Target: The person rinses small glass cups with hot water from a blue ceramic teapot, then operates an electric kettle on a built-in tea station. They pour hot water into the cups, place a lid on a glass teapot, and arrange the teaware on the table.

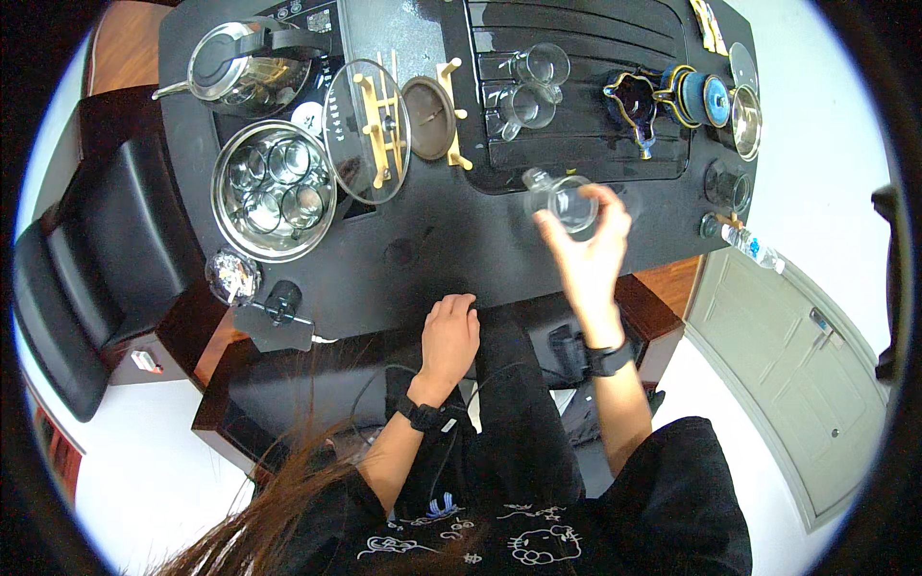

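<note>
My right hand (594, 241) grips a clear glass cup (573, 205) between thumb and fingers, above the black table by the near edge of the tea tray (605, 162). The cup's handle points away to the upper left. Two more clear glass cups with handles, a far one (544, 65) and a nearer one (531, 108), stand on that tray. My left hand (451, 338) rests palm down at the table's front edge, with nothing seen in it. To its upper left, a steel pot (220, 216) contains several glass cups (288, 160).
A glass kettle (248, 65), a glass lid (346, 165) and a wooden rack (371, 129) occupy the table's left half. A dark blue pitcher (634, 97), a blue teapot (691, 97) and a steel bowl (747, 122) stand right. An ashtray (233, 277) sits at the left corner.
</note>
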The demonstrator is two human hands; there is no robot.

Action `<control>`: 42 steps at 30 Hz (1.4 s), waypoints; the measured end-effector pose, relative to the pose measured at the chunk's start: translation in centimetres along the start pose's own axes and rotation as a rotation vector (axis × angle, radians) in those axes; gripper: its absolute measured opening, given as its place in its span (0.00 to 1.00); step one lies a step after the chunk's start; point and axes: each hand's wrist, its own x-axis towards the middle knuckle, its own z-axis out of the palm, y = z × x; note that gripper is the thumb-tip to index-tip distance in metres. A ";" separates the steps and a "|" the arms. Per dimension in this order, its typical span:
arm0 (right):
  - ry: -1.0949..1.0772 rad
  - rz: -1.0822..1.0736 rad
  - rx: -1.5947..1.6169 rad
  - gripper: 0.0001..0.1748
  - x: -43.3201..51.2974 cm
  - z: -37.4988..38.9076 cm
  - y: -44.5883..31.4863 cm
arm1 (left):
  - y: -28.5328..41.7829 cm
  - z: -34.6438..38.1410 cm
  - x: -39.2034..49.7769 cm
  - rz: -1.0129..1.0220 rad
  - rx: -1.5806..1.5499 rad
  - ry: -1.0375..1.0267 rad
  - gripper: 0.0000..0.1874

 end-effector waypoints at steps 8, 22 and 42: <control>-0.067 -0.238 0.168 0.42 -4.6 8.2 -2.8 | -1.0 -0.7 0.2 -0.133 -0.042 0.057 0.11; -0.223 -0.358 0.165 0.44 -5.3 12.9 -3.0 | -2.6 -1.3 1.1 -0.141 -0.115 0.103 0.08; 0.189 0.041 -0.125 0.53 7.8 10.3 -0.2 | -2.4 -0.8 1.0 -0.148 -0.147 -0.048 0.12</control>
